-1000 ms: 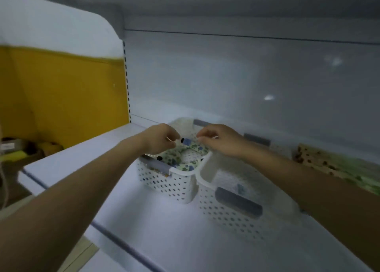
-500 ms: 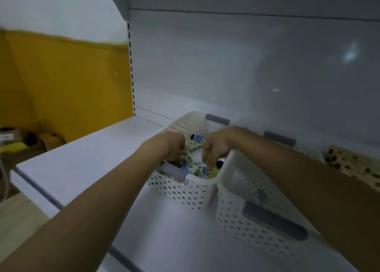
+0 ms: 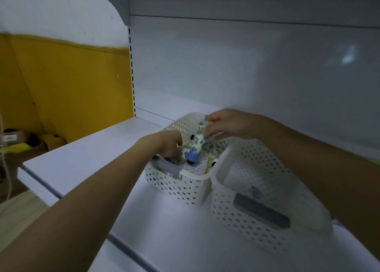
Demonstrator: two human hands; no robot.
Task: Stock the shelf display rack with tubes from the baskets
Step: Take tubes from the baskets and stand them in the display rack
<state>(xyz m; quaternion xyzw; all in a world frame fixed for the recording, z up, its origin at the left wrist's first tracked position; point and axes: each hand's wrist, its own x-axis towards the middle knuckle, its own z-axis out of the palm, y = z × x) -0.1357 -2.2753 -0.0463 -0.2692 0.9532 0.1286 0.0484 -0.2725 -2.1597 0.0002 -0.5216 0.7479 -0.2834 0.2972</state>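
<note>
Your right hand (image 3: 228, 125) pinches the upper end of a floral tube (image 3: 196, 146) between thumb and fingertips, the tube tilting down from them over the left basket (image 3: 185, 181). Your left hand (image 3: 169, 144) dips into that basket just beside the tube's lower end, fingers curled downward; whether they grip anything cannot be told. More tubes (image 3: 211, 160) lie below the fingers. The right basket (image 3: 257, 210) touches the left one on the white shelf (image 3: 92, 158).

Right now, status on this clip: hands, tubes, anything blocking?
Right hand shut on a floral tube, lifted above left basket. Left hand down in that basket, grip unclear. Right basket nearly empty. Nothing blocking.
</note>
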